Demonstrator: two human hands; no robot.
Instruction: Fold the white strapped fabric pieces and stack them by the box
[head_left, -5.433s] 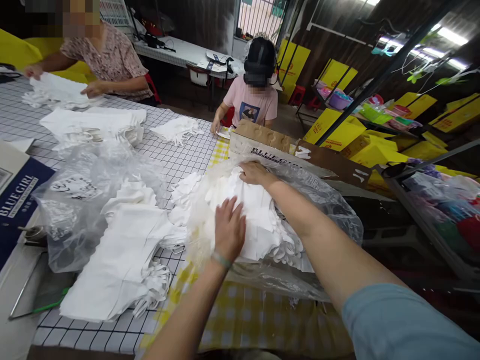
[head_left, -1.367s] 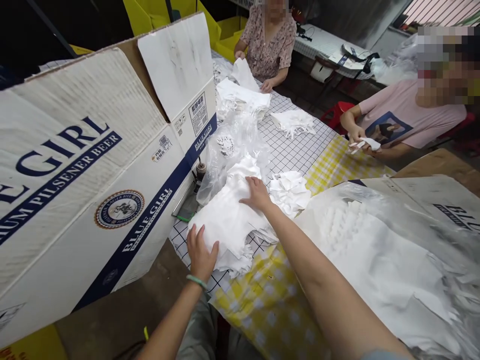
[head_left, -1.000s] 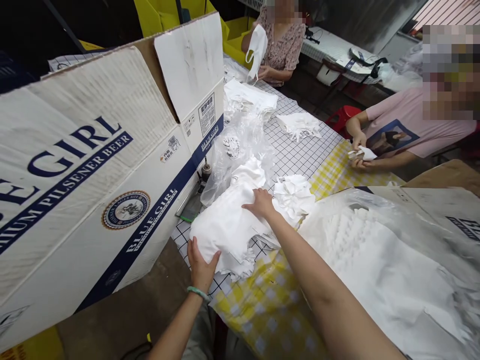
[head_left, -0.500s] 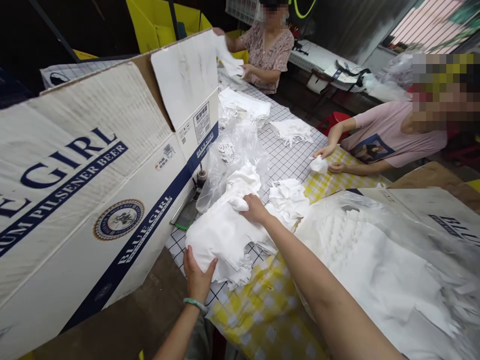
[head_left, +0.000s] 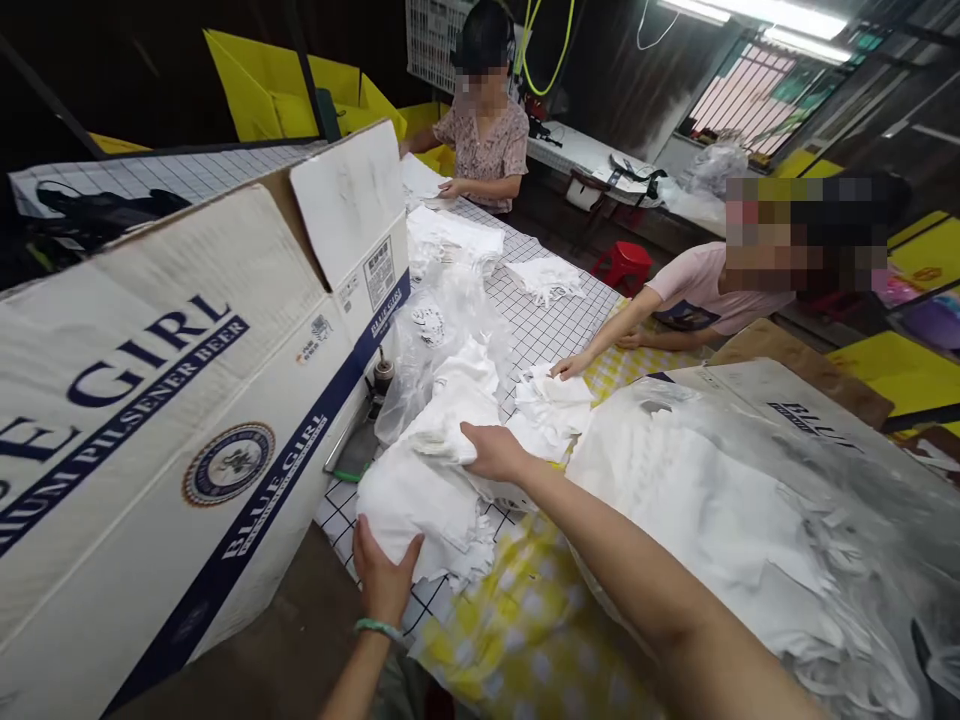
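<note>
A stack of thin white cloth pieces with ragged, overlapping edges lies on the table before me. My left hand rests against its near edge, thumb and fingers spread apart, a green bracelet on the wrist. At the far right side of the stack, my right hand grips the folded-up edges of several upper pieces; its fingertips are partly hidden by the cloth. More crumpled white cloth and a clear plastic bag lie just beyond.
A large cardboard box stands along the left. To the right, a plastic bag of white cloth lies by another box. One co-worker's hand touches a small cloth pile; another person handles cloth at the far end.
My right hand has folded up the edges of several upper pieces. The co-worker on the right now reaches to the small pile. The view has tilted up and shifted right.
</note>
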